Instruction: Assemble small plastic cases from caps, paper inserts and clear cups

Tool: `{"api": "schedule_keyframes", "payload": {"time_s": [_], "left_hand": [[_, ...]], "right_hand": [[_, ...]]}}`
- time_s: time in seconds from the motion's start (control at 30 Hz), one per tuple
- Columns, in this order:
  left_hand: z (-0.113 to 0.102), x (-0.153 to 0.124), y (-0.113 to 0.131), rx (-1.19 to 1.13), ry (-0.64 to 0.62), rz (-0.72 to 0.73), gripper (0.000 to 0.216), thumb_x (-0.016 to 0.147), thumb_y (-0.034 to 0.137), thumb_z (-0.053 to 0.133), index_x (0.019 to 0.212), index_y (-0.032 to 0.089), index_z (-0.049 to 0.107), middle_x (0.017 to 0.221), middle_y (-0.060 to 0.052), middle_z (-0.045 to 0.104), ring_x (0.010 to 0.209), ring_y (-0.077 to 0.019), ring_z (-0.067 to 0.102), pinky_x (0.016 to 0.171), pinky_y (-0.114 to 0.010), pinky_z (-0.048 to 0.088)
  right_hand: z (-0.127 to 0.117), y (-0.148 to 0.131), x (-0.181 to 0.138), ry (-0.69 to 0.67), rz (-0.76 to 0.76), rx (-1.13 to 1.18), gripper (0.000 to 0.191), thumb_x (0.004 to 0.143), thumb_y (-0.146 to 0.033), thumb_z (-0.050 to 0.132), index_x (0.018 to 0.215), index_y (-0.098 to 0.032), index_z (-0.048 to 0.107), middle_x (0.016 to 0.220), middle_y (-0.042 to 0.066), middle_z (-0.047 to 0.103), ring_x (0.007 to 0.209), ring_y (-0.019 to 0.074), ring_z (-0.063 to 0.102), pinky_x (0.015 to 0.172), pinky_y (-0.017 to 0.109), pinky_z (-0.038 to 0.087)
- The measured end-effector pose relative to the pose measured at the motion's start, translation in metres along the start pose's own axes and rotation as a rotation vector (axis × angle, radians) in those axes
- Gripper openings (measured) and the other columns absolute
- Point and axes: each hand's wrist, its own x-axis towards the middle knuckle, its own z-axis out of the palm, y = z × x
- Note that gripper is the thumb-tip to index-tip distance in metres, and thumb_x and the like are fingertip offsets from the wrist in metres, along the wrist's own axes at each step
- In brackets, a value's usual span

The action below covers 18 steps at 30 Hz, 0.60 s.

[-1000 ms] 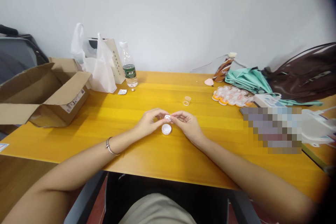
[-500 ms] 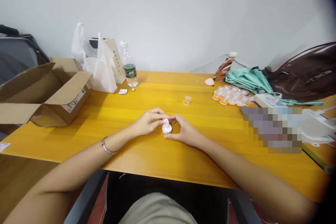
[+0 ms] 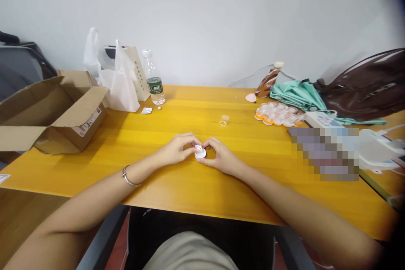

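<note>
A small round white container [image 3: 200, 153] sits on the yellow wooden table [image 3: 202, 194], between my two hands. My left hand [image 3: 177, 150], with a bracelet on its wrist, pinches a tiny white piece [image 3: 198, 148] down onto the container. My right hand [image 3: 221, 157] curls around the container's right side, fingertips touching it. Both hands rest low on the tabletop.
An open cardboard box [image 3: 47, 112] stands at the left. White plastic bags [image 3: 118, 78] and a water bottle [image 3: 153, 78] are behind. A small clear cup [image 3: 224, 120], a tray of orange cups [image 3: 278, 114], a teal umbrella [image 3: 297, 95] and a dark bag [image 3: 367, 88] lie right.
My hands held the tiny piece above the container a second ago. They have come down since, and the piece is now pressed onto the container with my right hand around it.
</note>
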Motion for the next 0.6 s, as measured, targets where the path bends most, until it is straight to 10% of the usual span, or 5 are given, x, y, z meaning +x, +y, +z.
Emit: {"api": "schedule_keyframes", "payload": {"time_s": [0.6], "left_hand": [[0.0062,0.0034,0.0035,0.067,-0.026,-0.027,0.010,0.083,0.023,0.050,0.086,0.016,0.055,0.079,-0.002,0.056,0.074,-0.0123,0.055,0.068,-0.024,0.044]], "right_hand": [[0.0011,0.0014,0.0001,0.013,0.004,0.015,0.023,0.066,-0.031,0.068,0.081,-0.020,0.055,0.081,0.002,0.056,0.078,0.0173,0.053,0.072,0.031,0.042]]}}
